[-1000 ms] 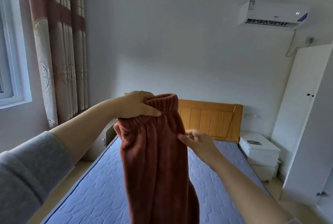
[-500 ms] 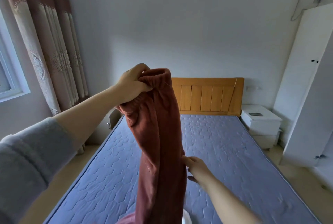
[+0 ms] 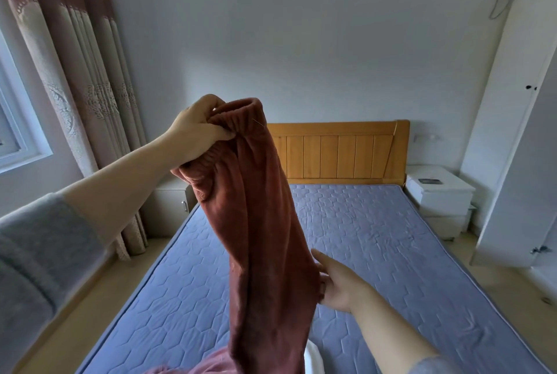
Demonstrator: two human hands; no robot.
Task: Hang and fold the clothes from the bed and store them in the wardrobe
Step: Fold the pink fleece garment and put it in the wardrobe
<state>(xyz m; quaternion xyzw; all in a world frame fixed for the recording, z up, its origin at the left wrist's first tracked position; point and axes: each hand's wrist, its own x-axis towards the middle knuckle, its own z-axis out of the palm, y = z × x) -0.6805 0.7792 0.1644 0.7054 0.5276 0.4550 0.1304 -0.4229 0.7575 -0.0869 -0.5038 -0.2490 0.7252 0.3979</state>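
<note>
Down from the waistband (image 3: pixel 241 110) since a second ago, my right grip (image 3: pixel 340 283) clasps the trousers (image 3: pixel 265 238) at mid-leg. My left grip (image 3: pixel 196 132) clamps that waistband; the trousers hang over the bed (image 3: pixel 376 238).

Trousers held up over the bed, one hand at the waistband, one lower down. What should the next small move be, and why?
Probably lower the trousers flat onto the bed for folding. The left hand grips the waistband high and the right hand holds one edge lower down, so the legs hang straight together, with the mattress right beneath them.
</note>
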